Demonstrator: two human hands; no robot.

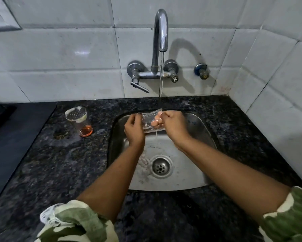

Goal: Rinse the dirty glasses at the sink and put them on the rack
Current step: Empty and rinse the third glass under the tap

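- Clear glass (pixel 151 122) is lying sideways under the tap (pixel 161 30) stream, over the sink (pixel 195 175).
- Left hand (pixel 133 131) is gripping its base end; right hand (pixel 172 126) fingers (pixel 155 122) are curling inside the mouth (rubbing, likely).
- Second dirty glass (pixel 79 120) is waiting leftward.

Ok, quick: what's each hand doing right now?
Left hand: grips the base end of the clear glass.
Right hand: fingers inside that glass, gripping its rim.

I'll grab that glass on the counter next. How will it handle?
The glass on the counter looks tall with a narrow base, so a nudge may tip it. Orange liquid sits at its bottom and could spill. Residue streaks its walls, so it may feel slick.
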